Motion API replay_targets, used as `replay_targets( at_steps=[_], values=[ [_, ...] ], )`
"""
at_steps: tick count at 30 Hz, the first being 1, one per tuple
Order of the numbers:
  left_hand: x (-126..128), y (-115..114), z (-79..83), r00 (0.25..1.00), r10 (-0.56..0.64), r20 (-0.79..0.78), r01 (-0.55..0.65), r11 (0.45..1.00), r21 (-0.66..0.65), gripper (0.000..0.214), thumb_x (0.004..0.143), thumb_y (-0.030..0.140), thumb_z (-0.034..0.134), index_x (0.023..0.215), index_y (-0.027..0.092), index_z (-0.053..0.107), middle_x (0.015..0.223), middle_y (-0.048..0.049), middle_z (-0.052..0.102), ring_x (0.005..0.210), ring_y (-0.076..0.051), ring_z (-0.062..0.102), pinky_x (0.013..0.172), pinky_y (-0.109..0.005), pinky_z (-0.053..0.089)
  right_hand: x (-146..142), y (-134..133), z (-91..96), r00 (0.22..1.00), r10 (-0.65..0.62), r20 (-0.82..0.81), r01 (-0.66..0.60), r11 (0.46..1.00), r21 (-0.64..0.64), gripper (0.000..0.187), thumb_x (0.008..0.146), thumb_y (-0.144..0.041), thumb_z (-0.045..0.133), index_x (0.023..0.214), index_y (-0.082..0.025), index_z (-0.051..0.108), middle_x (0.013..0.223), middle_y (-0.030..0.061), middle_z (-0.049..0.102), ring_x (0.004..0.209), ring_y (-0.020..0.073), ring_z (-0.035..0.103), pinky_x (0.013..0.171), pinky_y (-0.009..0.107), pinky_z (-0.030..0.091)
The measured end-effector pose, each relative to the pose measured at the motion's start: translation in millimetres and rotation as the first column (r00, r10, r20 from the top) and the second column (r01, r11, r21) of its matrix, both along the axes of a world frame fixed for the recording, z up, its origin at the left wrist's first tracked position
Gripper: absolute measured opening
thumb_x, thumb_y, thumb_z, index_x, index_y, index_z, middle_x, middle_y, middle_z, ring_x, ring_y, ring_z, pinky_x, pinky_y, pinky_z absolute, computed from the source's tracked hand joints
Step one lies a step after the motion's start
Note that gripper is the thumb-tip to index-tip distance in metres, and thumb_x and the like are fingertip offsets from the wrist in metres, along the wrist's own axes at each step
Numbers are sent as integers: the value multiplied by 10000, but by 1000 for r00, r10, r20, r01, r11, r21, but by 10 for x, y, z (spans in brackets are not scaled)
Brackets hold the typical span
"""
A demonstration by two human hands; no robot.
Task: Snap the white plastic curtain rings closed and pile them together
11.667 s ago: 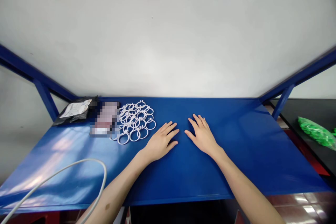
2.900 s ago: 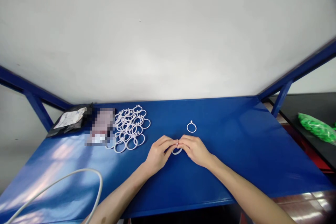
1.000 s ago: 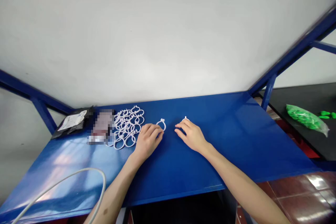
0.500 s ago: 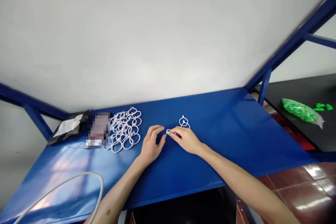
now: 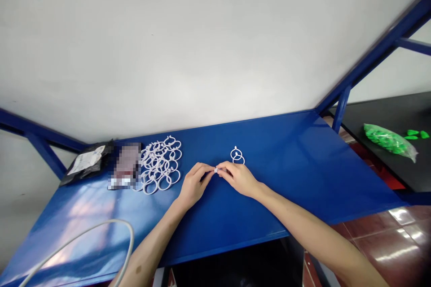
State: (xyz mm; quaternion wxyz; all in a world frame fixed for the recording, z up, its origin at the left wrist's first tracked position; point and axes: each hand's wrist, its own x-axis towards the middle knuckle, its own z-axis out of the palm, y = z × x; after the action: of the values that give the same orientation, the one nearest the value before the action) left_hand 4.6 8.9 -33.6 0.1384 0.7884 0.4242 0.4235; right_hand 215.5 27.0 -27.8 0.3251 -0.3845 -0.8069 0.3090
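Observation:
Between my two hands is a small white ring (image 5: 216, 170), mostly hidden by my fingers. My left hand (image 5: 195, 183) pinches its left side with thumb and fingertips. From the other side, my right hand (image 5: 238, 178) grips it in a pinch too. Just beyond my right hand lie two white plastic rings (image 5: 237, 156) with small knobs, overlapping on the blue table (image 5: 229, 224). To the left of my left hand spreads a pile of several similar white rings (image 5: 160, 163).
A black plastic bag (image 5: 88, 164) with a white label lies at the far left, beside a blurred flat packet (image 5: 126, 166). A white cable (image 5: 77, 232) loops near the front left. On a black table (image 5: 380, 150) at right sits a clear bag of green pieces (image 5: 387, 140).
My left hand has closed in from the left, and its fingertips now pinch the white ring that my right hand held. My right hand has barely moved.

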Motion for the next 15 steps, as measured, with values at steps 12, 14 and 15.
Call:
replay_targets(
  at_steps=[12,14,15],
  values=[
    [60,-82,23,995,87,49,-83,993,-82,43,957,209,655,942,209,695,858,-14,730,737,-135,688,679,-240,565,-35,-34,-21,993,20,113,-46,972,232,322,1094,-306,421,1144,-172,709,1013,85,762,894,205,735,787,325,592],
    [64,-96,20,995,86,47,-82,993,-84,51,959,214,653,943,210,702,850,-16,731,732,-137,691,676,-242,568,-41,-40,-21,994,22,110,-45,977,208,317,1093,-304,423,1119,-175,712,986,79,758,868,197,725,777,318,582],
    [64,-104,19,996,79,49,-75,994,-82,56,960,217,652,946,210,706,847,-18,733,736,-140,694,677,-245,570,-43,-43,-18,994,26,110,-47,980,192,315,1092,-299,423,1099,-176,713,965,76,755,850,193,717,770,316,576]
  ],
)
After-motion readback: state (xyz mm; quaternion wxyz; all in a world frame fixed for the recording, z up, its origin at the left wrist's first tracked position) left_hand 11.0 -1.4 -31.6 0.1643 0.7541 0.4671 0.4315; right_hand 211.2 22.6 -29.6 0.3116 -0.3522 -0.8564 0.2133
